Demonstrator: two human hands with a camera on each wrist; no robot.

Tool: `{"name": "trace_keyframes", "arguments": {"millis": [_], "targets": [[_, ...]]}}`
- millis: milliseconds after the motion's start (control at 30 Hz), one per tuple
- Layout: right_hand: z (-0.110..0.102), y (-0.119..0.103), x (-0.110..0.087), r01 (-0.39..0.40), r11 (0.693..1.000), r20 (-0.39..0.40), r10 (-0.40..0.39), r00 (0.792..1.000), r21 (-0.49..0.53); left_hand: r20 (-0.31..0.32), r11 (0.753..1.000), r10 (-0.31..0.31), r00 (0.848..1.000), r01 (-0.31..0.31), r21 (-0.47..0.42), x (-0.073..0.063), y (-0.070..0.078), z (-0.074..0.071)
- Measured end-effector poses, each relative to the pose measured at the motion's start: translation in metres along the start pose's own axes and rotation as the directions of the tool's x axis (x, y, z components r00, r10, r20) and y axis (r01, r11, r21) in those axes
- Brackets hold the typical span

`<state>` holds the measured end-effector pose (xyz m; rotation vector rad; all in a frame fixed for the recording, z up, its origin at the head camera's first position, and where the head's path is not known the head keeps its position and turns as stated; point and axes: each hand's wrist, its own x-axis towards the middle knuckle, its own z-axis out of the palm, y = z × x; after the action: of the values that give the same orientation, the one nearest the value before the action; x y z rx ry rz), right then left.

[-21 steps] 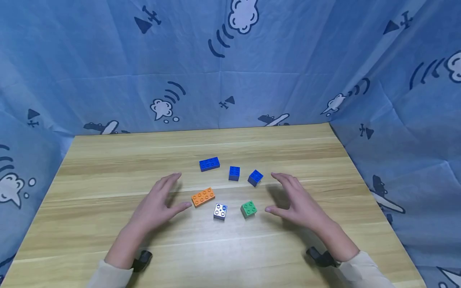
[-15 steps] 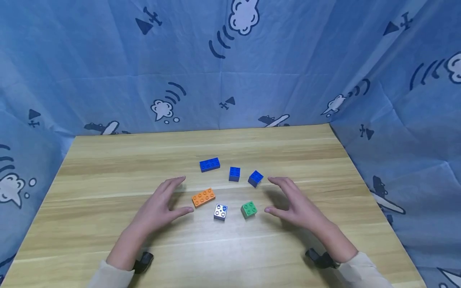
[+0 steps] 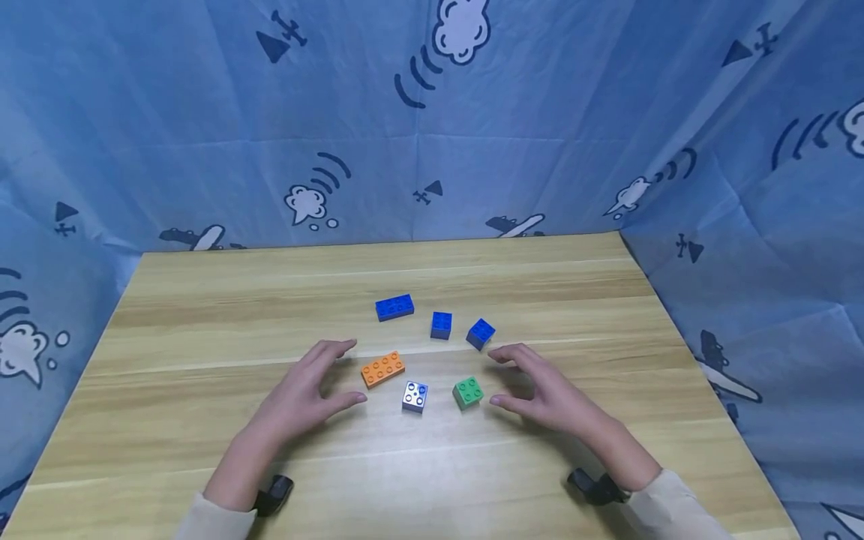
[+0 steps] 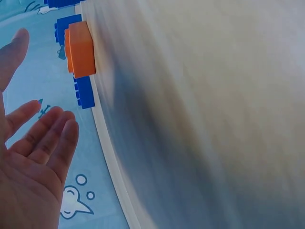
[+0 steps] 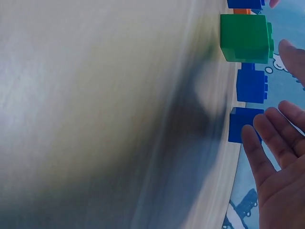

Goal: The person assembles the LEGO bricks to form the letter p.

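Note:
My left hand (image 3: 293,401) hovers left of an orange eight-stud toy brick (image 3: 382,369), fingers spread from the thumb and holding nothing. Right of a green four-stud brick (image 3: 468,392) is my right hand (image 3: 545,390), thumb and fingers also apart, with nothing between them. A small blue brick (image 3: 415,397), its top whitened by glare, sits between the orange and green ones. In the left wrist view the orange brick (image 4: 82,50) stands beyond the fingertips. The right wrist view shows the green brick (image 5: 244,38) near the thumb.
Farther back on the wooden table (image 3: 202,315) lie a long blue brick (image 3: 394,307) and two small blue bricks, one in the middle (image 3: 441,325) and one turned askew (image 3: 481,334). A blue patterned curtain (image 3: 378,172) borders the table's back and sides.
Both hands have moved inward: the left rightward toward the orange brick, the right leftward toward the green brick. Their fingertips have come slightly nearer my body. The bricks have stayed put.

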<state>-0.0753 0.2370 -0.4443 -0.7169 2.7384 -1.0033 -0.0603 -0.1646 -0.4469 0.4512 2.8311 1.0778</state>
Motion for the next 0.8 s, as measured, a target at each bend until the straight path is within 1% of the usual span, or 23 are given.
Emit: {"name": "trace_keyframes", "arguments": {"millis": [133, 367, 500, 667, 800], "targets": [[0.002, 0.001, 0.001, 0.018, 1.0, 0.013, -0.018, 1.0, 0.011, 0.007, 1.0, 0.022, 1.0, -0.021, -0.023, 0.001, 0.001, 0.003], [0.006, -0.003, 0.002, -0.009, 1.0, 0.077, 0.007, 0.997, 0.021, 0.032, 0.998, 0.046, 0.998, -0.044, -0.045, 0.002, 0.005, 0.01], [0.009, -0.004, 0.003, -0.002, 1.0, 0.091, -0.001, 0.996, 0.028, 0.052, 0.997, 0.051, 0.997, -0.048, -0.053, 0.003, 0.009, 0.012], [0.013, -0.005, 0.004, 0.023, 0.999, 0.1, -0.026, 0.995, 0.029, 0.064, 0.998, 0.043, 0.997, -0.041, -0.037, 0.003, 0.018, 0.013], [0.015, -0.006, 0.005, 0.025, 0.999, 0.109, -0.028, 0.994, 0.028, 0.069, 0.999, 0.048, 0.996, -0.047, -0.023, 0.003, 0.027, 0.012]]}}
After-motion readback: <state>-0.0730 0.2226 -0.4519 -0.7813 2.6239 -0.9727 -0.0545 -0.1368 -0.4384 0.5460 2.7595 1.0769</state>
